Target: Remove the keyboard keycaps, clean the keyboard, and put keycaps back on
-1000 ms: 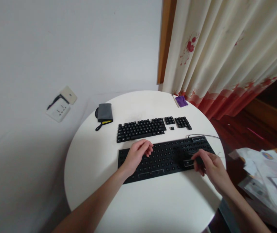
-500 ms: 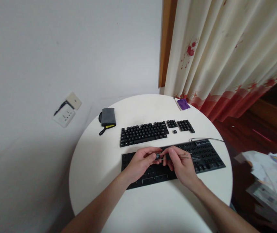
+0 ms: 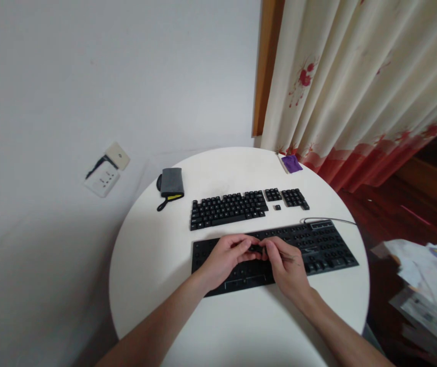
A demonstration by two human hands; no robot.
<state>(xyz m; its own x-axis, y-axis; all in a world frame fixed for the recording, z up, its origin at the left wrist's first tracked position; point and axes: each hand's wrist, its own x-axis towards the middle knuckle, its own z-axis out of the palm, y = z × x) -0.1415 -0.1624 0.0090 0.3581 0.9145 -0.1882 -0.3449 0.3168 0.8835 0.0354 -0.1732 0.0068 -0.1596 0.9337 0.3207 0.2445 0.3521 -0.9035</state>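
Observation:
My left hand (image 3: 223,259) is closed, its thumb and fingers pinching a small black keycap (image 3: 255,248) whose outline is mostly hidden. Against it, my right hand (image 3: 287,267) grips a wire keycap puller (image 3: 291,259), with thin wire ends sticking out to the right. Both hands meet just above the middle of a black keyboard base (image 3: 331,245), which lies with its keycaps off across most of what shows. Behind it, the removed black keycaps (image 3: 229,210) are laid out in keyboard order, and one single keycap (image 3: 278,207) sits apart from the blocks.
All this rests on a round white table (image 3: 145,260). A grey pouch (image 3: 172,181) with a black loop is at the back left. A purple cloth (image 3: 291,163) lies at the back right. The keyboard's cable (image 3: 336,220) runs off the right edge.
The view has shifted slightly. My fingers have drawn closer together around the keycap, and the puller's wire ends show less to the right of my right hand.

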